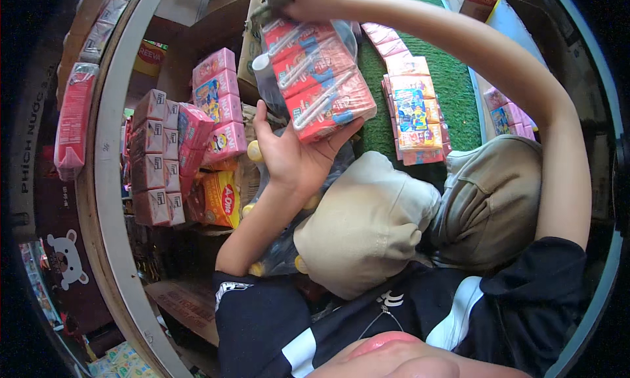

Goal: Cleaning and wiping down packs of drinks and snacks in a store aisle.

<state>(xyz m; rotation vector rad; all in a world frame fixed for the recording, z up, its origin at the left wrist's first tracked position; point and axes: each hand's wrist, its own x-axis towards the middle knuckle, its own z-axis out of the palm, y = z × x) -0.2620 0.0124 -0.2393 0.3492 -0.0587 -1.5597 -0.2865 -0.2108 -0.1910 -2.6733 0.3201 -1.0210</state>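
A shrink-wrapped pack of red drink cartons (322, 78) with white straws on its side is tilted in front of me. My left hand (300, 154) supports its lower end from below, palm up, with the thumb spread to the side. At the top of the view my right hand (315, 1) curls around a dark grey-green item (276, 4), probably a cloth, against the pack's upper end. Much of that item is hidden by the fingers and cut off by the frame's edge.
Pink carton packs (219, 105) and dark-topped carton packs (151, 156) stand on the left. Yellow-capped bottles (255, 151) lie behind my left arm. More packs (416, 112) rest on green artificial turf (443, 58). A white frame edge (106, 156) runs down the left.
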